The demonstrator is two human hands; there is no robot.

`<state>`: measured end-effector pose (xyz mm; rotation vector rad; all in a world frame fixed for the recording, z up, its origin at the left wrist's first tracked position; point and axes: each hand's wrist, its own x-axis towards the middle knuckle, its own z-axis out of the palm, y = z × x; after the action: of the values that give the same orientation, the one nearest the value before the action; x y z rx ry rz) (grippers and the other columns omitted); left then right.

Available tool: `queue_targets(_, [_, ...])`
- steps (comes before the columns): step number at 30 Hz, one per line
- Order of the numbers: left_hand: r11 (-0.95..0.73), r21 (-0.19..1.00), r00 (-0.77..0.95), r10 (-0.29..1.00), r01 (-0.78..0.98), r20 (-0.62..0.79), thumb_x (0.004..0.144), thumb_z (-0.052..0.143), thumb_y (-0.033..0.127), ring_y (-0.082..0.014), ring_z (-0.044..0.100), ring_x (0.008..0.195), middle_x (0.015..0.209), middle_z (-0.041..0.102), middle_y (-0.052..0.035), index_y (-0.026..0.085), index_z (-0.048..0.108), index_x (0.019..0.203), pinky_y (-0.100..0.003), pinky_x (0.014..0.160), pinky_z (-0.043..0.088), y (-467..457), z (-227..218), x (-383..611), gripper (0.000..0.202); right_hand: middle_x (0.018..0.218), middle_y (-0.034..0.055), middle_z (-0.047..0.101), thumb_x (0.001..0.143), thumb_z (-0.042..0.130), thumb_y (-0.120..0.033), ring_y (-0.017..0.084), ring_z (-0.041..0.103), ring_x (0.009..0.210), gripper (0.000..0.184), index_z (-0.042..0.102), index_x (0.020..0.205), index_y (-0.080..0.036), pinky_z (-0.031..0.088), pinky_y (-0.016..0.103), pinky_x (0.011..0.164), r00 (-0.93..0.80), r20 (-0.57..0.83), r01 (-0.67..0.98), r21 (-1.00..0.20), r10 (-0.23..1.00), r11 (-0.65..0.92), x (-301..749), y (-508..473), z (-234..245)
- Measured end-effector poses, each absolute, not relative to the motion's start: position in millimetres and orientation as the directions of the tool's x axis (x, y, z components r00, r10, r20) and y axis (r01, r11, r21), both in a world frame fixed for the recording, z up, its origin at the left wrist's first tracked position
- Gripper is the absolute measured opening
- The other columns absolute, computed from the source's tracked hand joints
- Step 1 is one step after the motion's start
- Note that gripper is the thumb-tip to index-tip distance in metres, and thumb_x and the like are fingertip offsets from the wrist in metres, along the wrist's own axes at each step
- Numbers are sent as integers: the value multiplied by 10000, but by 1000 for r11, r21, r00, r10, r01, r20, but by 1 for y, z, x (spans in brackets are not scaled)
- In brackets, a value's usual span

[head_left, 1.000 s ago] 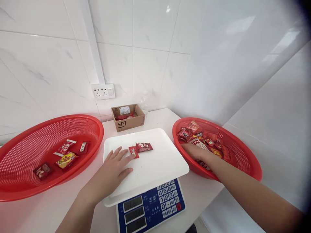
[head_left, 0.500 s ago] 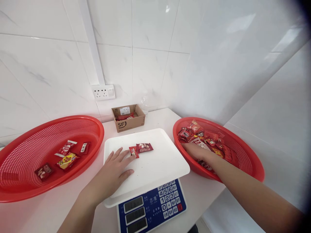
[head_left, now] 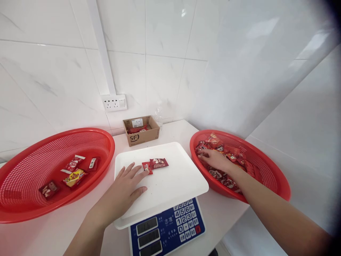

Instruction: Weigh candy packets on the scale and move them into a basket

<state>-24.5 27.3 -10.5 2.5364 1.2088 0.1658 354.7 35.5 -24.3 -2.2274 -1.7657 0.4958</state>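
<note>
My left hand (head_left: pixel 125 192) lies flat with spread fingers on the white tray (head_left: pixel 170 188) of a scale. Its index fingertip touches a small red snack packet (head_left: pixel 147 168). A larger dark red packet (head_left: pixel 159 163) lies against that one on the right. In the red basket (head_left: pixel 278 181) on the right, my right hand (head_left: pixel 217 160) rests over a heap of red snack packets (head_left: pixel 236 151). Its fingers are bent downward and look a little apart, with no packet visibly held. The undersides of those fingers are hidden.
On the left, another red basket (head_left: pixel 66 131) holds several packets, one of them a yellow packet (head_left: pixel 74 177). At the back stand a cardboard box (head_left: pixel 145 137) with red packets and a clear plastic bottle (head_left: pixel 159 113). The scale's blue keypad panel (head_left: pixel 170 227) faces me.
My right hand has risen from deeper among the packets in the right basket, so its fingers now show. The left hand and the packets on the tray stay in place.
</note>
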Motion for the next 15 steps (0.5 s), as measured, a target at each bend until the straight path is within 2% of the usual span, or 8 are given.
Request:
queue_targets(4, [-599, 335, 639, 769, 727, -12, 928, 352, 454, -281, 193, 1385, 1471, 355, -29, 325, 406, 1366, -545, 1098, 223, 27, -10, -26, 459, 1164, 55, 637, 828, 512, -399, 253, 583, 1047, 341, 596, 1111, -228, 428, 365, 901, 353, 60, 840, -460, 934, -288, 359, 33, -15])
queue_targets(8, [-613, 333, 648, 762, 716, 9, 931, 345, 456, -269, 200, 1385, 1471, 356, -24, 332, 399, 1367, -540, 1103, 215, 26, -12, -28, 457, 1123, 53, 642, 753, 598, -399, 245, 573, 1060, 307, 597, 1015, -238, 415, 365, 928, 478, 273, 720, -666, 835, -194, 344, 21, 6])
queue_targets(11, [-612, 341, 644, 765, 714, 25, 928, 354, 457, -266, 203, 1385, 1469, 358, -19, 335, 415, 1355, -537, 1106, 212, 26, -12, -28, 448, 1054, 61, 646, 716, 624, -378, 237, 593, 996, 277, 573, 948, -236, 447, 362, 874, 450, 270, 557, -830, 851, -31, 316, 6, 18])
queue_targets(15, [-608, 374, 633, 771, 701, 68, 925, 377, 431, -265, 228, 1378, 1447, 397, -27, 299, 451, 1333, -524, 1100, 239, 24, -7, -23, 435, 925, 28, 637, 705, 648, -357, 198, 601, 878, 235, 524, 865, -238, 454, 337, 783, 257, 132, 158, -983, 957, 93, 269, -17, 16])
